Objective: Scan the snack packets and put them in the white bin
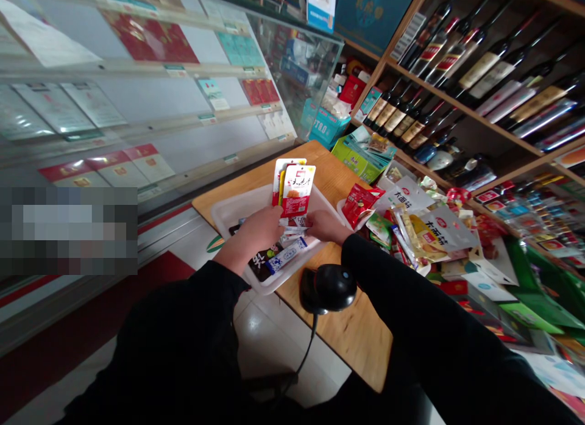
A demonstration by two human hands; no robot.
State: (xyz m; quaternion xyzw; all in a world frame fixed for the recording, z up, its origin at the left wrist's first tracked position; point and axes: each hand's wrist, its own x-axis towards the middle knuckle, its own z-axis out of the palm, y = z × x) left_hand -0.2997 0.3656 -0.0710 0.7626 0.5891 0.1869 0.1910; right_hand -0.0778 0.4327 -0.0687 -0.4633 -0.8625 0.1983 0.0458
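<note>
Red-white snack packet (297, 190), white tray (237, 211), blk scanner (329, 287)

Single view only, from the camera on my head. It looks forward and steeply down, rolled hard to one side, so the wooden counter (351, 333) runs diagonally. My forearms fill the near foreground at close range; the glass display case (137, 108) and bottle shelves (479, 77) lie further off.

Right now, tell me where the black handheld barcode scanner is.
The black handheld barcode scanner sits on the wooden table, near its front edge, just below the white plastic tray and both hands.
</note>
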